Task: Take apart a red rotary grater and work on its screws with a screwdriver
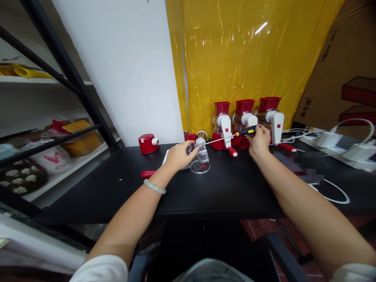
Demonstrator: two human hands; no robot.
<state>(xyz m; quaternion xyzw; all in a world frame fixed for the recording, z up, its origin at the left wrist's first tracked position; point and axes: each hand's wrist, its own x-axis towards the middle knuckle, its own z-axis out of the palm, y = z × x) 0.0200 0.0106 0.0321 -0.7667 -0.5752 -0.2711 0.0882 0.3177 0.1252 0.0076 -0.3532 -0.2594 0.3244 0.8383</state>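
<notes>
My left hand (178, 156) is closed around a clear plastic grater body (202, 154), low over the black table. In my right hand (260, 141) is a screwdriver (246, 131) with a black and yellow handle. Its long shaft slants down to the left, and the tip reaches the clear body; exactly where it touches is too small to tell. Beside my left wrist, a crank with a red handle (148, 174) shows partly, its white arm mostly hidden behind the hand. A red base part (149, 143) with a white knob stands farther left. Behind the clear body is a metal grater drum (201, 136).
Three red and white rotary graters (222, 122) stand in a row at the back. A dark tablet-like device (296, 166), cables and a power strip (340, 147) with white chargers lie right. Black metal shelving (63, 74) rises left; yellow wrapping (249, 51) covers the back.
</notes>
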